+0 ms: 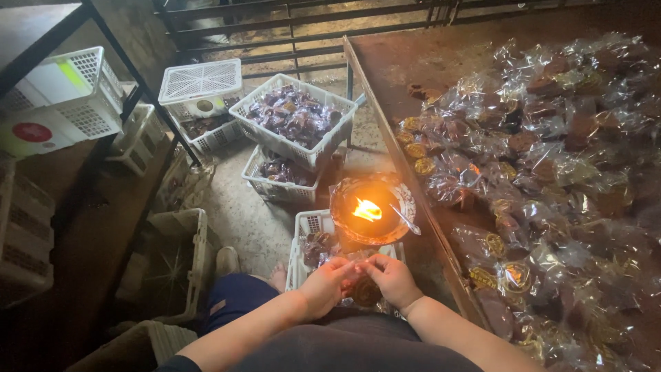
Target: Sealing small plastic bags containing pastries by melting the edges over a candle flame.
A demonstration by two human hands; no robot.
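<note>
Head view, looking down: at far left white slatted crates [65,96] sit stacked on a dark shelf, and 2 more white baskets [295,118] on the floor hold wrapped dark sweets. Nearer the middle, a small flame [367,209] burns in a round dish [344,222] just ahead of the hands. The left hand [329,284] and right hand [392,277] meet fingertip to fingertip over the lap, each grip pinching a clear plastic packet [363,289] holding a brown round piece, just below the flame. To the right, the rusty counter [413,62] carries a heap of sealed packets [551,179].
</note>
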